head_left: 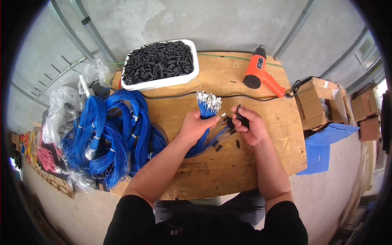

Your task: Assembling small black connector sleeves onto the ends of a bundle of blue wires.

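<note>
My left hand point(195, 125) is closed round a bundle of blue wires point(203, 110), just below its upper end. Silvery-white metal terminals point(209, 101) fan out at the top of that bundle. To its right, my right hand point(254, 126) is curled, with short black tubes point(242, 118) in its fingers; how many is hidden. A single white terminal pokes out between the two hands. Below them, more blue wires with black ends run across the wooden table point(228, 171), and a few loose black tubes point(238, 143) lie there.
A white tray point(195, 61) heaped with black tubes stands at the back. An orange heat gun point(256, 68) lies at the back right, its black cable point(175, 96) crossing the table. Coils of blue wire point(110, 139) cover the left side. Cardboard boxes point(312, 104) stand right.
</note>
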`<state>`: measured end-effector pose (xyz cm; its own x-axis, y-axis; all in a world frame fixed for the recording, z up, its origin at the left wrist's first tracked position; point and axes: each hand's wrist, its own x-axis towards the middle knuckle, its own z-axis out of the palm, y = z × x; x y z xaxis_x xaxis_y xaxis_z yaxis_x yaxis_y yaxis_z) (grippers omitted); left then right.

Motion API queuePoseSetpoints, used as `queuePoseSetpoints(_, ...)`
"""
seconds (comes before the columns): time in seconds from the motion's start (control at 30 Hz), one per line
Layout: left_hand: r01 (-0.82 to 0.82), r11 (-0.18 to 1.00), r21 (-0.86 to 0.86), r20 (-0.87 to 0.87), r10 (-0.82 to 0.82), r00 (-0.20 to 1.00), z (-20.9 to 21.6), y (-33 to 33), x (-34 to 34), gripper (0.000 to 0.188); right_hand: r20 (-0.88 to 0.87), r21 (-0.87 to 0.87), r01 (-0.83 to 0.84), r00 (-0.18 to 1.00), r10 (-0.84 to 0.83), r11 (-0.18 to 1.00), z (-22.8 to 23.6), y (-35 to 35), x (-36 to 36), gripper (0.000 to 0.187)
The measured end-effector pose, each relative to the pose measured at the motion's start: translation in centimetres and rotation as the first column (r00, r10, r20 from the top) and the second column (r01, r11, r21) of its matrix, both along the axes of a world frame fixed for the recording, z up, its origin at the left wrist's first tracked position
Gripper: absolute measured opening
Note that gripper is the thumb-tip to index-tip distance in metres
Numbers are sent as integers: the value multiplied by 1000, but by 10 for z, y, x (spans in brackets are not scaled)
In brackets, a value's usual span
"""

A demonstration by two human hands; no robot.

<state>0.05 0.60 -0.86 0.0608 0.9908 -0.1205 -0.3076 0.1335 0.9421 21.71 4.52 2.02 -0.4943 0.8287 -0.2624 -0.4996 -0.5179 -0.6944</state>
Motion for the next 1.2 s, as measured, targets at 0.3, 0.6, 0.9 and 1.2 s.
queuePoseSetpoints(0.3, -13, 1000, -9, 8, 13, 1000, -1, 0, -1, 11, 65, 52, -20, 998, 17, 998, 2, -1, -2, 23)
queuePoseSetpoints(0.6, -3, 1000, 12, 16, 3, 1000, 0, 1, 0, 12, -62, -39, 36, 997, -38, 999, -6, 4, 7, 23)
queuePoseSetpoints(0.9, -11, 1000, -4, 59, 11, 998, 5, 0, 0, 12, 389, 234, -83, 921, -15, 969, 3, -9, -9, 25)
queuePoseSetpoints(1.2, 13, 1000, -1, 43, -13, 999, 5, -1, 0, 11, 578, 454, -189, 806, -126, 871, -4, -13, -14, 21)
